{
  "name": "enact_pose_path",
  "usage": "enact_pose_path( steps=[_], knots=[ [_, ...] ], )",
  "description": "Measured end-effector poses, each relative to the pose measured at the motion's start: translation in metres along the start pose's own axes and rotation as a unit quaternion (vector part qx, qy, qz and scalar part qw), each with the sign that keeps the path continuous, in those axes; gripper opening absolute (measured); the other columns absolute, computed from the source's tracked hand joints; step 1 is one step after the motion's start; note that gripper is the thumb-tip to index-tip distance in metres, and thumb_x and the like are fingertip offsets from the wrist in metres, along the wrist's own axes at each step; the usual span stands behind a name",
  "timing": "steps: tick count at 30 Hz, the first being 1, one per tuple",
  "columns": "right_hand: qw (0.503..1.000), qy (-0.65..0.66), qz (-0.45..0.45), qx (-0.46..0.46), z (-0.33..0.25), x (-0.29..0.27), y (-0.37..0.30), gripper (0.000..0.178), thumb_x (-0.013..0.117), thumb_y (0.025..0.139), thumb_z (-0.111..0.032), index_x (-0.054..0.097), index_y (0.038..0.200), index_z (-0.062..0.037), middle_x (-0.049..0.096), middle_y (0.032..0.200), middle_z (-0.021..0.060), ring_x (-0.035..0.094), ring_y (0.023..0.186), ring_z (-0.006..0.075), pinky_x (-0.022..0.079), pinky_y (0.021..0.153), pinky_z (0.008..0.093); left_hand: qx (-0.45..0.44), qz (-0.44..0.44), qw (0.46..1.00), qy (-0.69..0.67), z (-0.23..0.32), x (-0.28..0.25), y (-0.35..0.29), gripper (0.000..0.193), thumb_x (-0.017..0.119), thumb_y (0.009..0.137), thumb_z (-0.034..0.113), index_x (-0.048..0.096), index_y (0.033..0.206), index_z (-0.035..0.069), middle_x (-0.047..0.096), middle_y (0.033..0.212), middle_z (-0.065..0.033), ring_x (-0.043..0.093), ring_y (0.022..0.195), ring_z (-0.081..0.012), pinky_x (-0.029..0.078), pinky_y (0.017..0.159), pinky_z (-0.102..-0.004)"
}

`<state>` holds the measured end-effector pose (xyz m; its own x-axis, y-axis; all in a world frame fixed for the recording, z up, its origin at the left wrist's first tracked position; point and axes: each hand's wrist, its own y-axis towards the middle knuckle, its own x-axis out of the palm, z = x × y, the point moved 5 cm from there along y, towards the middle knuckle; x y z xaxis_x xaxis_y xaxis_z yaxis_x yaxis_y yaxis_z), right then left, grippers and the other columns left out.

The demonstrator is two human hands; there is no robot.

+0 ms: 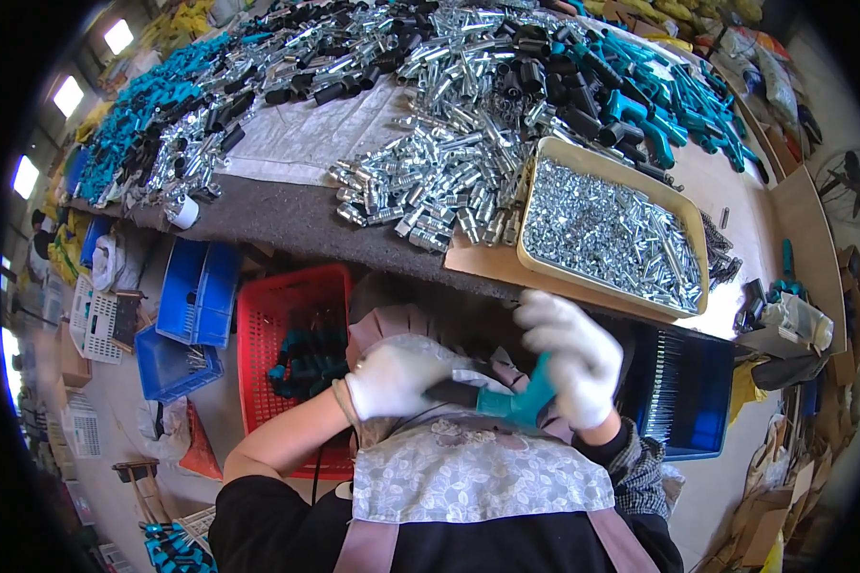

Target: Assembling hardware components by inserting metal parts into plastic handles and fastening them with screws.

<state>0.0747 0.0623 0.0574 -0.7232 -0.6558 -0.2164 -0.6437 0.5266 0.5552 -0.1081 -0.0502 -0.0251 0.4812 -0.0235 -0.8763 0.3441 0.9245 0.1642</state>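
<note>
A teal gun-shaped plastic handle [518, 407] with a black sleeve [452, 393] on its left end lies across in front of my apron. My left hand [398, 378], in a white glove, is closed around the end of the black sleeve. Against the teal grip is my right hand [575, 361], also white-gloved; its fingers are smeared by motion and point up towards the table edge, so its hold is unclear. Just beyond it, a cream tray [537, 250] full of small shiny metal parts sits on the table. Silver metal fittings [420, 181] are heaped left of the tray.
More teal handles [640, 119] and black sleeves [569, 91] pile up at the back of the table [287, 215]. Below its edge stand a red crate [258, 382] with teal parts, blue bins [196, 291] at left and a dark blue crate [702, 401] at right.
</note>
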Motion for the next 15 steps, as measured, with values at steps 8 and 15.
enact_pose_path(
  steps=[8,15],
  knots=[
    [0.997,-0.013,-0.074,-0.035,-0.009,0.003,0.008,0.029,0.061,0.083,-0.016,0.069,0.104,0.0032,0.067,0.114,0.0243,0.055,0.125,0.0427,0.037,0.111,0.0498,0.021,0.065,0.997,-0.029,0.000,0.006,0.004,0.027,0.076,0.076,0.021,0.068,0.099,0.009,0.068,0.087,-0.0136,0.069,0.081,-0.0322,0.054,0.072,-0.0417],
    [0.991,-0.052,-0.072,-0.103,-0.015,0.012,0.009,0.024,0.062,0.080,-0.016,0.072,0.098,-0.0031,0.068,0.112,0.0200,0.058,0.122,0.0411,0.037,0.112,0.0504,-0.158,0.018,0.979,-0.129,-0.028,0.020,0.004,0.025,0.075,0.076,0.019,0.068,0.098,0.009,0.069,0.085,-0.0144,0.069,0.082,-0.0350,0.055,0.072,-0.0424]
  ],
)
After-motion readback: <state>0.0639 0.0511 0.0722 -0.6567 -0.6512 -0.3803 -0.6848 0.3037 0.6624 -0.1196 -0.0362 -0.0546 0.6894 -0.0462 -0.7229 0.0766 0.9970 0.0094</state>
